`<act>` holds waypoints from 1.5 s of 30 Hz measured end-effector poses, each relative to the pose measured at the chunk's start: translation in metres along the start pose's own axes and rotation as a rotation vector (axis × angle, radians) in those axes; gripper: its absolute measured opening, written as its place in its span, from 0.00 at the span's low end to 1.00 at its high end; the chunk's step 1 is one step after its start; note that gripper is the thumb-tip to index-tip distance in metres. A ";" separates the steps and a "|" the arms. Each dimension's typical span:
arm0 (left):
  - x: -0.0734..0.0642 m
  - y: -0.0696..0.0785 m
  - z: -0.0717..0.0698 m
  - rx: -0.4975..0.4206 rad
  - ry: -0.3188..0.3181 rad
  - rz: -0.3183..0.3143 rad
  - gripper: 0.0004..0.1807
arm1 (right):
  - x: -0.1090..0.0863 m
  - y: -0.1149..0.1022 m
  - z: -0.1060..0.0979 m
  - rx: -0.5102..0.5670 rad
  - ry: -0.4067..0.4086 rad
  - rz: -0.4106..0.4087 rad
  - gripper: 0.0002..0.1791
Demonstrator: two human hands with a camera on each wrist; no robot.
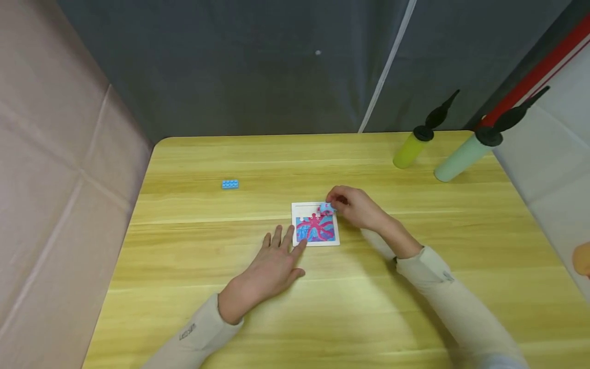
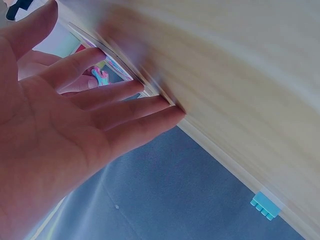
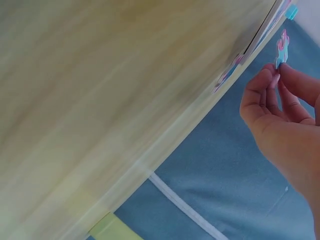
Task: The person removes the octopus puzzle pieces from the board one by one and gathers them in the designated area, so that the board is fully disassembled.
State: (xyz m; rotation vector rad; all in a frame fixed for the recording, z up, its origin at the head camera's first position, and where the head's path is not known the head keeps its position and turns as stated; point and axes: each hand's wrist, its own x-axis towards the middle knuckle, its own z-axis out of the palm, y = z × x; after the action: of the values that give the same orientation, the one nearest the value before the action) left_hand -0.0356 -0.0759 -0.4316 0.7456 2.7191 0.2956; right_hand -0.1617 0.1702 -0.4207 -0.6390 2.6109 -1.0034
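Note:
A square puzzle tray with a white border (image 1: 336,238) lies on the table. Its lower part holds joined pieces forming a pink octopus (image 1: 315,230) on blue, while a pale strip shows along the top. Over the tray's upper right corner, my right hand (image 1: 357,209) pinches a light blue and pink puzzle piece (image 3: 282,50) between thumb and index finger. My left hand (image 1: 272,269) is spread with straight fingers, its fingertips at the tray's left and lower edge. The left wrist view shows this palm (image 2: 55,120) with the held piece beyond it.
A blue toy brick (image 1: 230,184) lies farther back on the left of the wooden table (image 1: 193,246). Two black-topped pumps, one yellow-green (image 1: 407,151) and one mint (image 1: 461,159), stand at the back right. A dark curtain (image 1: 253,66) hangs behind.

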 end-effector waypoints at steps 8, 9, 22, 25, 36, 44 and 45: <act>0.000 0.000 0.000 -0.009 0.004 0.004 0.37 | -0.005 0.008 -0.006 0.025 0.015 0.042 0.08; 0.000 0.000 0.000 -0.009 0.005 0.005 0.37 | -0.006 0.009 -0.007 0.026 0.016 0.045 0.08; -0.001 0.000 0.000 0.001 0.019 0.014 0.37 | -0.015 0.026 -0.018 0.023 0.035 0.075 0.08; -0.001 0.000 0.000 0.001 0.020 0.016 0.37 | -0.016 0.029 -0.020 0.023 0.036 0.081 0.08; 0.000 0.001 -0.001 0.012 0.022 0.018 0.37 | -0.020 0.034 -0.028 0.040 0.034 0.098 0.08; 0.000 0.001 0.000 0.026 0.031 0.019 0.37 | -0.022 0.039 -0.031 0.033 0.043 0.103 0.09; 0.000 0.001 0.000 0.027 0.029 0.017 0.37 | -0.023 0.039 -0.031 0.036 0.041 0.103 0.09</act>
State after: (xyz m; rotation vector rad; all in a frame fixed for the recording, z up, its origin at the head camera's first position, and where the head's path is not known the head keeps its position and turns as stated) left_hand -0.0353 -0.0751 -0.4317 0.7782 2.7506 0.2758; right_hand -0.1661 0.2248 -0.4230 -0.4750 2.6247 -1.0390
